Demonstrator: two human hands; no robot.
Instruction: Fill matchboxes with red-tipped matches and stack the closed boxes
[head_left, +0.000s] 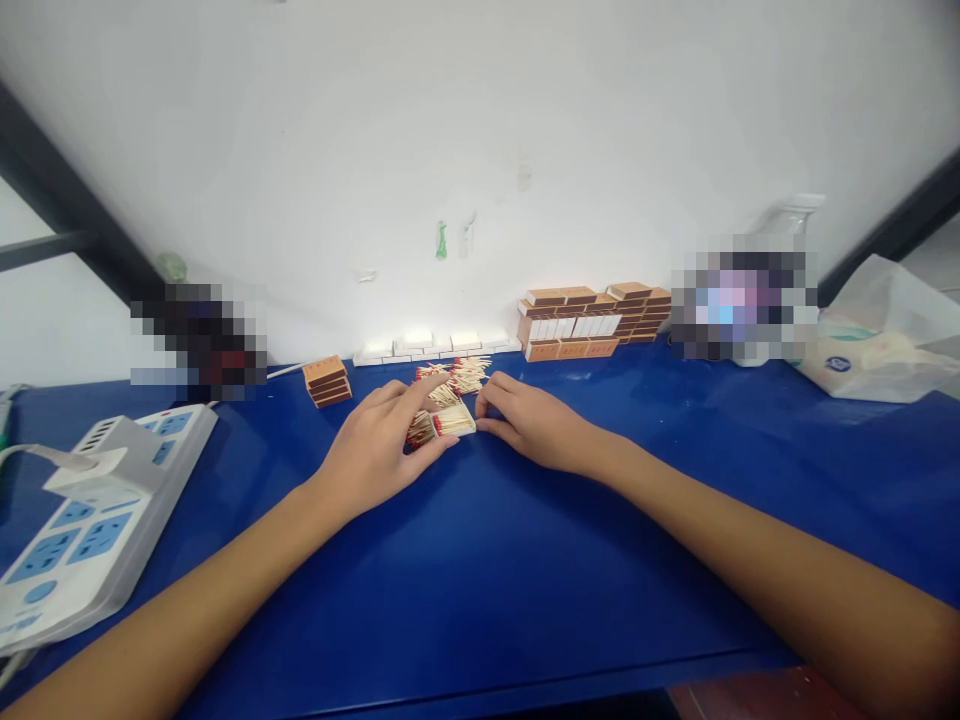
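A small white matchbox tray (453, 420) filled with red-tipped matches lies on the blue table (480, 580). My left hand (379, 445) grips its left end, thumb underneath and fingers curled over the top. My right hand (525, 420) pinches its right end with bent fingers. A loose pile of matches (459, 375) lies just behind the hands. A few more matches (418, 430) show under my left fingers.
A row of white inner trays (431, 346) lines the wall. Stacked brown matchbox sleeves (592, 318) stand to the right; a small stack of sleeves (327, 381) sits left. A white power strip with a plugged adapter (90, 500) lies far left, a plastic bag (885, 340) far right.
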